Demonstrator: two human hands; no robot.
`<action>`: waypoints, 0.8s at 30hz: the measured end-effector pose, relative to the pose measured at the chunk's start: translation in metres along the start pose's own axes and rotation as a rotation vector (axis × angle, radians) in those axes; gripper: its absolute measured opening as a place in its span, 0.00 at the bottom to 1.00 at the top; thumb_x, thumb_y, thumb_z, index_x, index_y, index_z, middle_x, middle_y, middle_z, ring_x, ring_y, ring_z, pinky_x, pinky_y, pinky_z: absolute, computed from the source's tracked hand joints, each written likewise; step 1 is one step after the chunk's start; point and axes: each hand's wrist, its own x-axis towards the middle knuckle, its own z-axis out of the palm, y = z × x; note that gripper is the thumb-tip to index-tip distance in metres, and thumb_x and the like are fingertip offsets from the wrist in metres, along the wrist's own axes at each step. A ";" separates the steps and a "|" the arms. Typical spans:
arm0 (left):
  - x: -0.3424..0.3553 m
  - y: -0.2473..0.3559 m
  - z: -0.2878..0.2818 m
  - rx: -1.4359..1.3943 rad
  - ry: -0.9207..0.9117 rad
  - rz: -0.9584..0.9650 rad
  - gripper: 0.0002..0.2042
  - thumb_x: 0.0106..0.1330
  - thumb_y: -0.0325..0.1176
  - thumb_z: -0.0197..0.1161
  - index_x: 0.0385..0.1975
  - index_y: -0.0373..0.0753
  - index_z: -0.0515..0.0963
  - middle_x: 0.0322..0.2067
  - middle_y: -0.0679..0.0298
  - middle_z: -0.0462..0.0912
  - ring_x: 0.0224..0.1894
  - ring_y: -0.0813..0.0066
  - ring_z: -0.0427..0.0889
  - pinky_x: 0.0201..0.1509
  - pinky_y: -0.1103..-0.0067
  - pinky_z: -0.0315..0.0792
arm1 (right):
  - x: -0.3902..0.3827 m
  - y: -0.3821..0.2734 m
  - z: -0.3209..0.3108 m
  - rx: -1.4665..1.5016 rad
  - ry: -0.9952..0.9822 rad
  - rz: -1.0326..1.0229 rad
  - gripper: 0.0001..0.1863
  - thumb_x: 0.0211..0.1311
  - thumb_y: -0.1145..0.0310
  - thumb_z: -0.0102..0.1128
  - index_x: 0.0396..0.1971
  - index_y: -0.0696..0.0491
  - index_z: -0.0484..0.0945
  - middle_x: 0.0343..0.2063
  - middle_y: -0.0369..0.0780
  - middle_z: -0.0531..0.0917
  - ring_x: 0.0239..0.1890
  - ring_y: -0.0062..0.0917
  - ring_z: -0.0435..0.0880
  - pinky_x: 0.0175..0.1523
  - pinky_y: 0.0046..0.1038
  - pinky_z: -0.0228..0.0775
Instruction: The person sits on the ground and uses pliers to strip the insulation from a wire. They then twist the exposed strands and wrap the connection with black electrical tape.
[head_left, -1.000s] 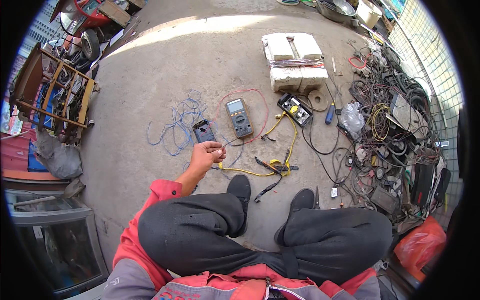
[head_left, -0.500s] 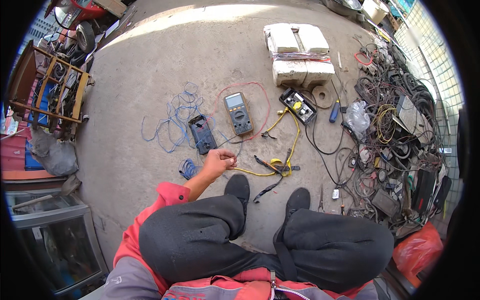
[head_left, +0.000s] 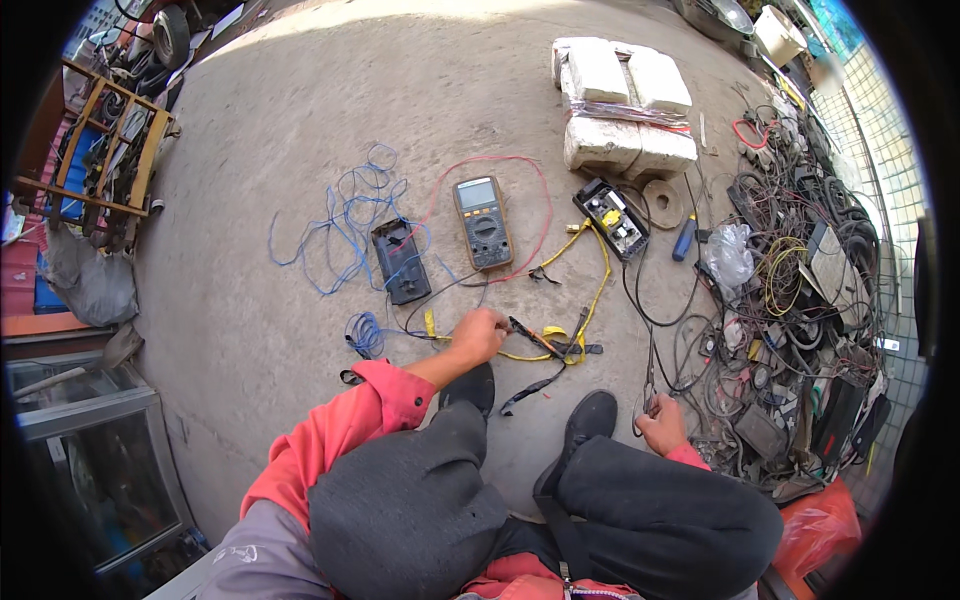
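My left hand is closed in a pinch over the ground, its fingertips beside the black-taped end of a yellow cable. What lies between these fingers is too small to tell. Low on the right, my right hand is closed on a slim pair of scissors, whose points face away from me. Beyond the left hand lies a multimeter with red and black leads. An opened black case with a circuit board joins the yellow cable, and a black case half rests left of the meter.
Tangled blue wire spreads at left. A screwdriver lies beside a round disc. White foam blocks stand farther off. Heaped cables and parts line the right side, with a red plastic bag nearby. A glass-fronted cabinet stands left.
My left hand has moved right, toward the taped cable end. My right hand has come into view and taken hold of the scissors from the ground. The view has shifted slightly.
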 end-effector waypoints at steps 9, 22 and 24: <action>0.007 0.030 -0.043 -0.182 0.361 0.183 0.07 0.62 0.31 0.65 0.33 0.34 0.83 0.28 0.50 0.84 0.34 0.48 0.84 0.37 0.64 0.76 | -0.004 0.005 0.023 0.160 -0.045 0.019 0.09 0.44 0.73 0.62 0.24 0.62 0.73 0.18 0.44 0.79 0.22 0.29 0.79 0.30 0.32 0.70; 0.041 -0.002 -0.030 0.506 0.126 0.116 0.06 0.59 0.27 0.57 0.33 0.32 0.77 0.31 0.47 0.83 0.33 0.44 0.84 0.37 0.59 0.78 | 0.000 0.016 0.036 0.253 -0.068 -0.060 0.08 0.47 0.78 0.62 0.25 0.60 0.71 0.17 0.36 0.75 0.20 0.17 0.73 0.24 0.26 0.63; 0.045 -0.006 -0.027 0.594 0.108 0.147 0.06 0.60 0.27 0.56 0.33 0.33 0.76 0.30 0.48 0.84 0.31 0.48 0.85 0.34 0.61 0.79 | 0.000 0.023 0.040 0.250 -0.075 -0.031 0.07 0.47 0.76 0.62 0.25 0.61 0.72 0.17 0.38 0.76 0.20 0.19 0.74 0.25 0.27 0.65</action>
